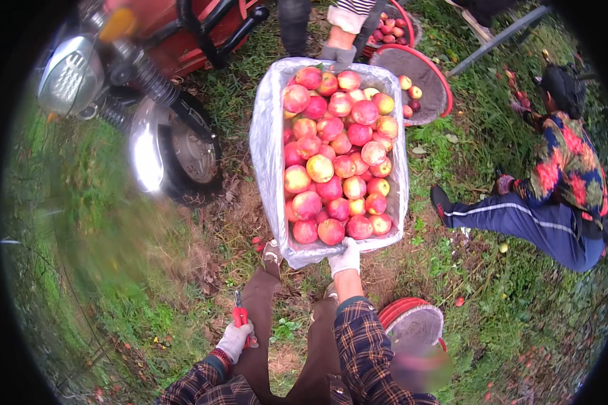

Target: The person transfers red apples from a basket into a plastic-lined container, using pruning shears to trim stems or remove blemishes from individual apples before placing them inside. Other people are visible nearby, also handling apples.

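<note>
In front of me is a crate lined with clear plastic [267,135], filled with red and yellow apples [341,165]. My right hand [345,258], in a pale glove, grips the middle of its near edge; the fingertips lie over the liner and the thumb side is partly hidden. At the far edge, a co-worker's gloved hand [338,55] takes hold of the same crate. Down by my left thigh, my gloved left hand [236,339] is closed around red-handled pliers [240,316], metal jaws pointing away from me.
A motor vehicle's front wheel [182,148] and headlight [69,75] stand at the left. Red-rimmed baskets [446,84] sit beyond the crate, and stacked ones [404,309] near my right arm. Another person [567,169] sits on the grass at right. Fallen apples dot the ground.
</note>
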### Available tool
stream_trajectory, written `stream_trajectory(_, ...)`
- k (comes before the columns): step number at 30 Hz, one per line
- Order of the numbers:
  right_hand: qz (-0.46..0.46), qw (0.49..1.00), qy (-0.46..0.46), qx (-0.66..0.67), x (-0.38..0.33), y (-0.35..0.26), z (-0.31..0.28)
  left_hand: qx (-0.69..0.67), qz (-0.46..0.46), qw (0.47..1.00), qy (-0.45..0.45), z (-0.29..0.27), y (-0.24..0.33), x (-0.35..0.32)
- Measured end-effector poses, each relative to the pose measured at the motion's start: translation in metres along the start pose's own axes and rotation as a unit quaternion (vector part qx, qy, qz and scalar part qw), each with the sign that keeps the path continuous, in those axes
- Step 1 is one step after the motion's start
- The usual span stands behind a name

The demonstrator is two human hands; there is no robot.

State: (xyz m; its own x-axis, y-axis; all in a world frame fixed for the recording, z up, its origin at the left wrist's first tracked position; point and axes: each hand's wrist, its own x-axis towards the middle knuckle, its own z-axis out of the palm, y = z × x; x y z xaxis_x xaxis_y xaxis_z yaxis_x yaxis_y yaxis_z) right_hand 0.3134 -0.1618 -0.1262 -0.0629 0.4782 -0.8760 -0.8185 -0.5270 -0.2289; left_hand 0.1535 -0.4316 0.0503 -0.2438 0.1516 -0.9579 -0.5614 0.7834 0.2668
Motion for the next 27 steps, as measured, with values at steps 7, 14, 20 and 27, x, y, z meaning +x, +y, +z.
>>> stream_trajectory(7,0.077,0.997,-0.026,0.01,0.005,-0.071,-0.124,0.024,-0.005,1.0,0.006,0.03,-0.035,0.008)
stream_trajectory(14,0.025,0.997,0.075,-0.015,-0.053,-0.082,-0.152,0.066,0.004,0.997,0.043,0.044,-0.062,0.005)
stream_trajectory(20,0.011,0.989,0.136,-0.052,-0.011,-0.113,-0.231,0.064,0.012,0.996,0.055,0.056,-0.072,0.006)
stream_trajectory(27,-0.075,0.985,0.082,-0.133,-0.003,-0.115,-0.276,0.103,-0.016,0.994,0.038,0.052,-0.106,0.035)
